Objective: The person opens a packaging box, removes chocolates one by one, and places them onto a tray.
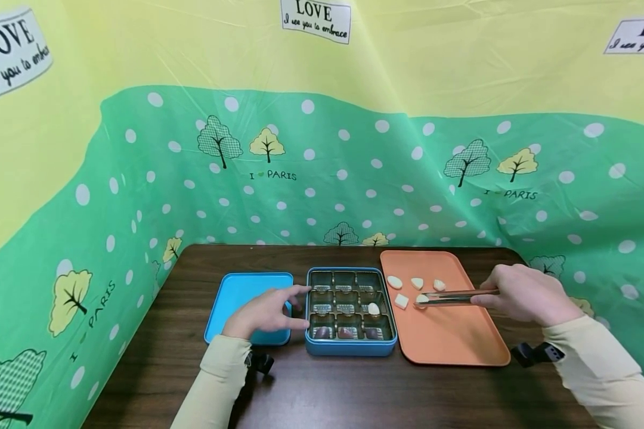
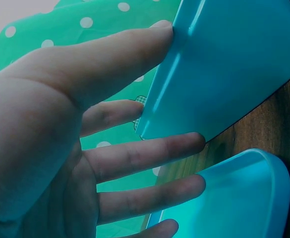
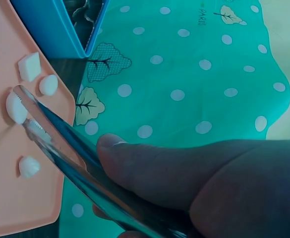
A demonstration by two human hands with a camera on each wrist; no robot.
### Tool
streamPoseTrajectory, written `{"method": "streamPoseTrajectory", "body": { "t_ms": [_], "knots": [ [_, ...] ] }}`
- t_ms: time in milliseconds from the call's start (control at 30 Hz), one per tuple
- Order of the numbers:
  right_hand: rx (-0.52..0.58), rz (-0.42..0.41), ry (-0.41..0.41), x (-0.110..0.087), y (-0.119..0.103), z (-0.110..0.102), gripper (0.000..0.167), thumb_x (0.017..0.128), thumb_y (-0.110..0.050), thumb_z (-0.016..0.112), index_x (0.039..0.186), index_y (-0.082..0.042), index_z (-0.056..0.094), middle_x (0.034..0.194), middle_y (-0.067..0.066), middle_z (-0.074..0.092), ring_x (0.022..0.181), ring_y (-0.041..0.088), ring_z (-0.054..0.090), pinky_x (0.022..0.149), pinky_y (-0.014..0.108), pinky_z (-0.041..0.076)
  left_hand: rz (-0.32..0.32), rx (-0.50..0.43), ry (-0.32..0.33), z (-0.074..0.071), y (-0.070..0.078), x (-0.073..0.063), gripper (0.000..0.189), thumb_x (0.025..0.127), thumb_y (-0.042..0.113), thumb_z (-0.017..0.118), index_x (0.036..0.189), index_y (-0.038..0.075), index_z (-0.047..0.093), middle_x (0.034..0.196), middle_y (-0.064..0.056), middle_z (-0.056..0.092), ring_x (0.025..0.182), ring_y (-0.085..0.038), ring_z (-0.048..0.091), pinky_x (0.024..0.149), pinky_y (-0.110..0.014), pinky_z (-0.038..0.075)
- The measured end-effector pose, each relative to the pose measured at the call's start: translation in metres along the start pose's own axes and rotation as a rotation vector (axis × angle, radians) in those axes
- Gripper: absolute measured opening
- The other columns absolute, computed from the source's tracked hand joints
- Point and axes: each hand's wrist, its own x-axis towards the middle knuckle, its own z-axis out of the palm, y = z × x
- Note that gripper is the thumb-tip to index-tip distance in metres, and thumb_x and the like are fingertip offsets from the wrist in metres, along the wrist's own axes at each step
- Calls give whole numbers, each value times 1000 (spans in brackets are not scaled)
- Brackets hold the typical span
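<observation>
A blue tin (image 1: 351,348) with a divided plastic insert stands at the middle of the table. Three dark pieces, probably chocolates (image 1: 348,332), lie in its front row, and one white piece (image 1: 373,308) sits in the middle row's right compartment. My left hand (image 1: 268,311) rests against the tin's left side, its fingers extended; in the left wrist view the thumb touches the rim. With my right hand (image 1: 526,296) I grip metal tongs (image 3: 63,131). Their tips are right at an oval white piece (image 3: 17,107) on the orange tray (image 1: 451,339).
Several other white pieces, among them a square one (image 1: 401,301) and a shell-shaped one (image 3: 29,167), lie on the tray. A blue lid (image 1: 247,286) lies left of the tin, partly under my left hand. A patterned cloth (image 1: 354,179) hangs behind the table (image 1: 322,393).
</observation>
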Motion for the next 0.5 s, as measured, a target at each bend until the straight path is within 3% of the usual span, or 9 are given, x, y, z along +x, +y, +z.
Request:
{"method": "streamPoseTrajectory", "body": {
  "t_ms": [200,500],
  "knots": [
    [-9,26,-21,-1,0,-4,15,91,-41,79,87,-28,85,79,-9,71,65,12,52,51,35,40,8,5,-3,0,0,0,79,92,41,82,159,18,47,121,-7,71,112,-26,66,92,-49,54],
    [-6,36,-26,-5,-2,-11,22,93,-44,78,92,-24,85,68,-9,61,62,14,50,51,35,37,-3,-3,-1,1,1,0,79,92,39,82,159,19,47,121,-7,70,111,-26,66,91,-49,54]
  ]
}}
